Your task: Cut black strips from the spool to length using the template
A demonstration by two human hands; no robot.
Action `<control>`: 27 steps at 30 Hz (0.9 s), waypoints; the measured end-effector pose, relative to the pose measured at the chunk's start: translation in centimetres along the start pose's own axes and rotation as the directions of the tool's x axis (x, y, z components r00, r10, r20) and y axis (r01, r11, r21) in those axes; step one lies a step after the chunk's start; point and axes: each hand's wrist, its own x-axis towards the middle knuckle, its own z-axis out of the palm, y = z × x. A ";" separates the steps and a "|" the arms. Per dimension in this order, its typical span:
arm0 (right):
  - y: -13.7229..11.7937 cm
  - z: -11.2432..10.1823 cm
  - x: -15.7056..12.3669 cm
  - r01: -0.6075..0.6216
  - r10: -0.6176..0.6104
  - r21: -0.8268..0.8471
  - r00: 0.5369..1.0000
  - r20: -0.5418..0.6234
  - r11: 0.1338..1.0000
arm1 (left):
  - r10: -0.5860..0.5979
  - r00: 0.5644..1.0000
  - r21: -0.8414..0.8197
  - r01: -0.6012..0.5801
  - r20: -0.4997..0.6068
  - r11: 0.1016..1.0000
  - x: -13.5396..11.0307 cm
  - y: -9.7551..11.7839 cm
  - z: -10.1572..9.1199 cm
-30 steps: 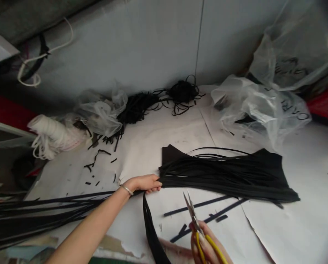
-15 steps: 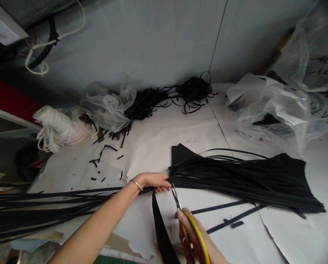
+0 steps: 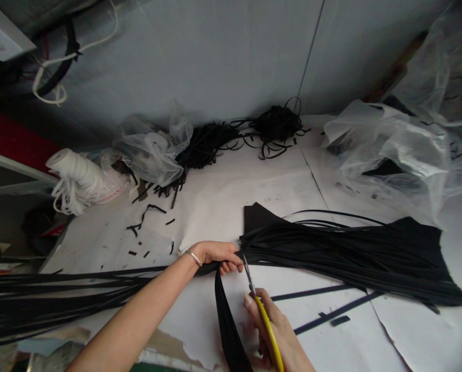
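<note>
My left hand (image 3: 217,254), a bracelet on its wrist, is closed round a thick bundle of black strips (image 3: 343,256) that lies across the white table (image 3: 231,201) and fans out to the right. My right hand (image 3: 273,333) grips yellow-handled scissors (image 3: 259,305); their metal blades point up at the bundle just right of my left fingers. One wide black band (image 3: 225,320) hangs from my left grip towards the table's front edge. More long strips (image 3: 60,294) trail off to the left.
Clear plastic bags (image 3: 394,150) lie at the right, another (image 3: 153,150) at the back left. Tangled black cord (image 3: 254,132) sits by the wall, a roll of white cord (image 3: 76,181) at the left edge. Loose cut strips (image 3: 324,305) and small offcuts (image 3: 149,222) lie about.
My right hand has carried the scissors up and to the left, bringing the blade tips close to the bundle beside my left hand. The left hand kept its grip.
</note>
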 end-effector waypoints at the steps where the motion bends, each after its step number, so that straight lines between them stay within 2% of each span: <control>1: -0.2 0.0 0.0 0.010 -0.010 -0.029 1.000 0.005 1.000 | 0.001 1.000 -0.016 -0.001 0.022 1.000 0.0 -0.1 0.1; 5: -0.5 0.3 0.0 0.043 -0.045 -0.132 0.999 -0.013 0.990 | 0.021 0.997 -0.096 -0.013 0.080 0.995 -0.3 -0.3 0.3; 12: -0.1 0.6 0.3 0.106 -0.105 -0.129 0.994 0.020 0.986 | 0.018 0.989 -0.246 0.019 0.149 0.969 -0.7 -0.6 0.1; 19: -0.9 0.8 0.4 0.142 -0.147 -0.155 0.989 -0.027 0.978 | 0.026 0.974 -0.270 0.037 0.224 0.962 -0.9 -0.3 -0.1; 24: -1.4 0.8 0.5 0.281 -0.296 -0.223 0.955 -0.034 0.933 | 0.006 0.966 -0.265 0.065 0.257 0.962 -1.1 0.0 -0.4; 27: -1.1 0.8 0.8 0.304 -0.315 -0.196 0.949 -0.029 0.933 | -0.011 0.964 -0.269 0.085 0.265 0.959 -1.0 0.0 -0.5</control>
